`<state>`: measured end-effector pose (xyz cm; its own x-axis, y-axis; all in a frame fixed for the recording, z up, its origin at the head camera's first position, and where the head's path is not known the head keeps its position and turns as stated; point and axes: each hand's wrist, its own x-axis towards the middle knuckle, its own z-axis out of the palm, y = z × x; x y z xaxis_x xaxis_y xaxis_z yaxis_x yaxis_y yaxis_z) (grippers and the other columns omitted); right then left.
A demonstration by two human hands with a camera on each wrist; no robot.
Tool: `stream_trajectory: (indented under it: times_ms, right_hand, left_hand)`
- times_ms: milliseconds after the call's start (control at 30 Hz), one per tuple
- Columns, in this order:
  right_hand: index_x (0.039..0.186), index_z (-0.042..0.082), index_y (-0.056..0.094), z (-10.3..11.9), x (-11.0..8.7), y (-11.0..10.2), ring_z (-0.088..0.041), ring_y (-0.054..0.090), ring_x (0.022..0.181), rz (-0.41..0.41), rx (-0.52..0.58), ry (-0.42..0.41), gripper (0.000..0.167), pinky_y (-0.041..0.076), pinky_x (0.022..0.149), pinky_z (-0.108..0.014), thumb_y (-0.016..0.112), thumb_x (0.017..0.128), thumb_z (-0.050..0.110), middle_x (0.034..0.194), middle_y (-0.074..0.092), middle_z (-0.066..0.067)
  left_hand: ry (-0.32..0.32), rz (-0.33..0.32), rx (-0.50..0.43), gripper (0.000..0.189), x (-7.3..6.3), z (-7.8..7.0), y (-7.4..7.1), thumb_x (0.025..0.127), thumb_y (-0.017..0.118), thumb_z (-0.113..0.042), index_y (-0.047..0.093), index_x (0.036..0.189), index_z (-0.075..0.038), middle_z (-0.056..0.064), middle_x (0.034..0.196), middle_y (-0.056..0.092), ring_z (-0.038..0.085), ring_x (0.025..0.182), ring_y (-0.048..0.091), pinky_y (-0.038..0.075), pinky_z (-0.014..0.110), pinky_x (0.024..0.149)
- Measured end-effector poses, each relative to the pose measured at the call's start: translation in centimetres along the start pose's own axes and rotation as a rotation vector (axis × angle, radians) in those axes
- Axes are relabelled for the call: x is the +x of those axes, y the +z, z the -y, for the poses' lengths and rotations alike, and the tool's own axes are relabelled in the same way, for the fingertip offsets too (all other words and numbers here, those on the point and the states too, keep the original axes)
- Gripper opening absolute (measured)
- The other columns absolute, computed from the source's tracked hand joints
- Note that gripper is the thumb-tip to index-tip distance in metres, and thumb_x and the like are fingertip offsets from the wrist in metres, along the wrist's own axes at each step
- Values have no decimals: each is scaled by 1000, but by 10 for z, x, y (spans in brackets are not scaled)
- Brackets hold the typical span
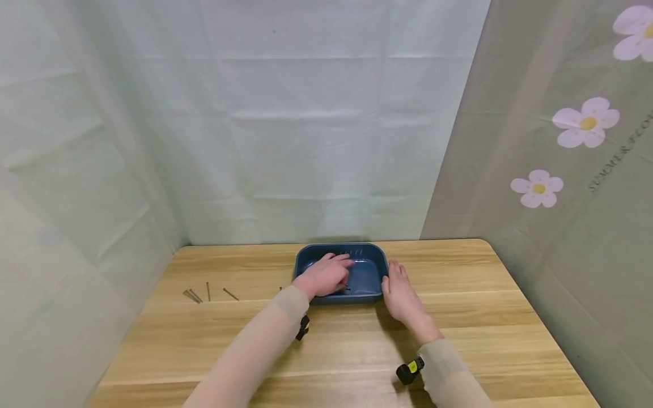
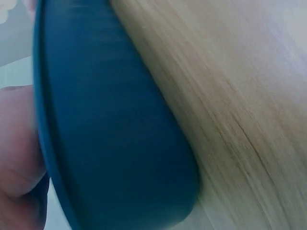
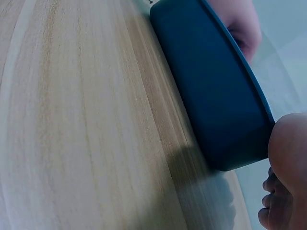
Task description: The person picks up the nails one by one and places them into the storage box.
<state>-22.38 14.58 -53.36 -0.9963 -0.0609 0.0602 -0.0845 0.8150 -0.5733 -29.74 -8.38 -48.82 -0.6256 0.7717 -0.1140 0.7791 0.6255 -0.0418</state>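
A dark blue rectangular tray (image 1: 364,298) sits on the wooden table near its back edge. My left hand (image 1: 326,276) reaches over the front left of the tray, with its fingers stretched out inside. Just below its thumb side, a small dark screw-like piece (image 1: 348,289) shows in the tray. My right hand (image 1: 401,294) lies along the tray's right wall, fingers straight and together, palm side against it. In the right wrist view, the right hand (image 3: 290,158) is at the tray's corner. The left wrist view shows the tray's outer front wall (image 2: 115,120), with part of the left hand (image 2: 19,143) beyond the rim.
Several thin screws (image 1: 208,291) lie scattered on the table's left side. The head of another one (image 1: 280,289) peeks out by the left sleeve. Pale curtains (image 1: 316,141) hang behind the wooden table (image 1: 490,317) and on both sides.
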Motion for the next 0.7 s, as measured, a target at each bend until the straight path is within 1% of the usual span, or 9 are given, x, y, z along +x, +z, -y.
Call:
stream_trajectory:
  times_ms: [200, 467, 600, 700]
  right_hand:
    - [159, -20, 23, 1, -1, -2, -55, 19, 157, -9, 3, -7, 60, 18, 128, -60, 37, 115, 17, 168, 24, -37]
    - [159, -21, 22, 0, -1, -2, -56, 19, 157, -3, -7, -9, 60, 17, 128, -60, 36, 115, 17, 168, 24, -38]
    - [158, -21, 23, 0, -2, -2, -56, 19, 156, -1, -2, -12, 60, 17, 128, -59, 37, 115, 17, 168, 24, -38]
    - [158, -21, 22, 1, -2, -2, -56, 19, 156, 8, -8, -12, 60, 17, 128, -60, 36, 115, 17, 168, 23, -38]
  left_hand:
    - [12, -67, -66, 22, -12, 8, -7, 102, 77, -25, 70, 81, -24, 4, 159, 55, 27, 157, 37, 34, 48, 124]
    - [-16, -128, -132, 20, -28, 19, -13, 102, 76, -25, 67, 84, -25, 7, 163, 51, 28, 158, 34, 32, 50, 125]
    - [-23, -190, -207, 17, -40, 23, -15, 101, 78, -22, 68, 86, -24, 9, 164, 50, 32, 158, 34, 32, 56, 124]
    - [-45, -247, -283, 14, -52, 26, -15, 100, 78, -20, 70, 89, -23, 11, 165, 48, 34, 158, 34, 31, 62, 123]
